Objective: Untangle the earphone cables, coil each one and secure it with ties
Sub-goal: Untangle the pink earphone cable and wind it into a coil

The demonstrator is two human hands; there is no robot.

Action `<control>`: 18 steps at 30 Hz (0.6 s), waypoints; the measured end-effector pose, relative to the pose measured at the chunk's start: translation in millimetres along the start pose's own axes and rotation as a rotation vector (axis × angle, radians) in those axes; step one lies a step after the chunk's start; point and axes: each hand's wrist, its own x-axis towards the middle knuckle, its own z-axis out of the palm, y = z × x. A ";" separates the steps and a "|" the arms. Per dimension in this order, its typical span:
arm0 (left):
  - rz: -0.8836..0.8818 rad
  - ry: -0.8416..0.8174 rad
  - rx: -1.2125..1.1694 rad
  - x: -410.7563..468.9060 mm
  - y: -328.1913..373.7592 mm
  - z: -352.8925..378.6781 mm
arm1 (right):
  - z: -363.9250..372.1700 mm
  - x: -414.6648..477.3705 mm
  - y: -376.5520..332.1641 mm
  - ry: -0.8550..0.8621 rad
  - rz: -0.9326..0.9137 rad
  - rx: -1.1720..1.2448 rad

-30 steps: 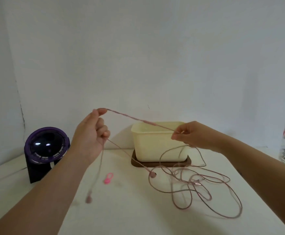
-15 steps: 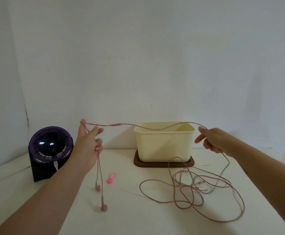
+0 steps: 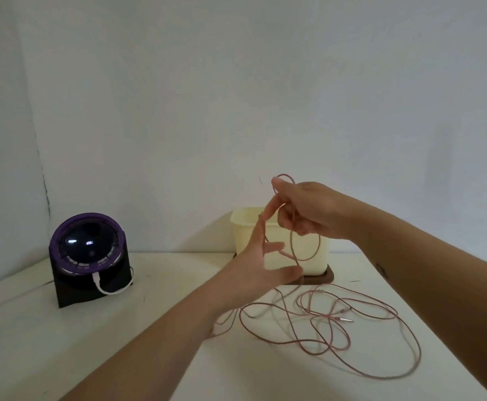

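Right hand is pinching a loop of the pink earphone cable up in front of the cream tub. Left hand is just below it at 7 o'clock, fingers spread straight, with the cable running across them. The rest sprawls on the table at 5 o'clock of the hands, jack plug included.

Left hand raised, fingers straight, spread, index pointing 12 o'clock. Right hand at its 1 o'clock, fingers curled, pinching cable. Both forearms extended.
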 end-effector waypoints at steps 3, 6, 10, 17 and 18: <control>-0.026 0.009 -0.045 8.4 6.7 6.4 | 2.2 1.6 1.5 -0.063 -0.078 0.136; -0.091 0.211 -0.241 18.3 -0.6 -2.8 | -3.4 2.2 16.2 -0.111 -0.092 0.137; -0.242 0.515 -0.709 15.4 -19.2 -43.8 | -10.2 -6.2 50.3 -0.153 0.154 -0.075; -0.265 0.698 -0.846 3.7 -39.9 -86.4 | 27.7 -6.7 101.5 -0.314 0.255 -0.711; -0.252 0.710 -0.813 2.5 -39.2 -86.8 | 32.6 -5.8 105.7 -0.299 0.256 -0.740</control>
